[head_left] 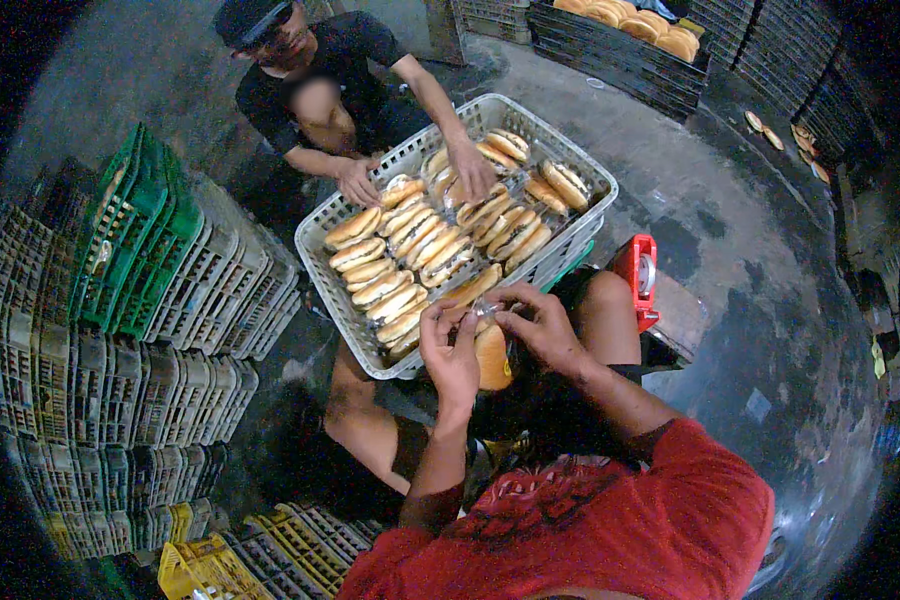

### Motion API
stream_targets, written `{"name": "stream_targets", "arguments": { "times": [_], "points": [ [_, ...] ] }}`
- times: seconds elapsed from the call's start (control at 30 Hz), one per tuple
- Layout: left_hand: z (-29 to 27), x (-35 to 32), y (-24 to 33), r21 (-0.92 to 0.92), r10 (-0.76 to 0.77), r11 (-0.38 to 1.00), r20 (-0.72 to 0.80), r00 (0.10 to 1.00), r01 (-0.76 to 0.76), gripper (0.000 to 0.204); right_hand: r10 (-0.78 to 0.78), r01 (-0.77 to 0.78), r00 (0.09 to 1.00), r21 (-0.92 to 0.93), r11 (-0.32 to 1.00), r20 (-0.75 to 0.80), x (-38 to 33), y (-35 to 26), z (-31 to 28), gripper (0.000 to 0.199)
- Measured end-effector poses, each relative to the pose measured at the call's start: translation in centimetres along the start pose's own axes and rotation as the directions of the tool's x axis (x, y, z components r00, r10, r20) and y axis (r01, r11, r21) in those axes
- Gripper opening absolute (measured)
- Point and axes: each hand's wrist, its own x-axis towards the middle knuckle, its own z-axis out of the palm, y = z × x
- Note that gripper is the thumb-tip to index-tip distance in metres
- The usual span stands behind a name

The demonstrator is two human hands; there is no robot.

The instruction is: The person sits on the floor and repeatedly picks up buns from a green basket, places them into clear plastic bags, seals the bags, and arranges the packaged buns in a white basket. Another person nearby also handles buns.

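Head view: hands (495,335) at crate rim (370,362).

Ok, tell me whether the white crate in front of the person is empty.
No: the white crate holds rows of bagged buns, and the co-worker's hand rests on them.

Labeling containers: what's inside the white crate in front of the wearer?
The white crate holds rows of clear-bagged filled buns, nearly full. A co-worker's hand rests on the far ones. The crate floor and any lower layer are covered.

dim overall | glare on wet floor (770,330) | black fisheye corners | edges bent, soft
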Motion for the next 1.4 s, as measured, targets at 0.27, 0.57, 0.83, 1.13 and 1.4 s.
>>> {"name": "stream_targets", "arguments": {
  "times": [0.27,0.57,0.83,1.13,1.4],
  "points": [
    [0.1,0.5,-0.6,0.213,0.113,0.966,0.167,0.979,-0.148,0.003,-0.145,0.149,0.984,0.031,0.988,-0.108,0.4,-0.2,0.8,0.010],
    [2.6,-1.8,-1.0,0.134,0.001,0.991,-0.005,1.000,0.000,0.022,0.050,0.010,0.988,0.382,0.924,-0.148,-1.1,1.2,-1.0,0.021],
    [2.2,-1.8,-1.3,0.123,-0.094,0.989,0.109,0.990,0.080,0.030,0.303,-0.559,0.724,-0.269,0.785,-0.619,-6.1,10.7,-23.7,0.034],
    [3.7,-1.6,-2.0,0.205,-0.075,0.978,0.128,0.989,0.047,0.020,0.582,-0.729,0.680,-0.318,0.607,-0.446,-10.6,9.5,-25.2,0.039],
    [5.2,-2.9,-3.6,0.354,0.114,0.923,0.130,0.985,-0.153,0.023,0.245,-0.244,0.969,-0.141,0.959,-0.007,-7.1,2.3,-13.9,0.022]
  ]
}}
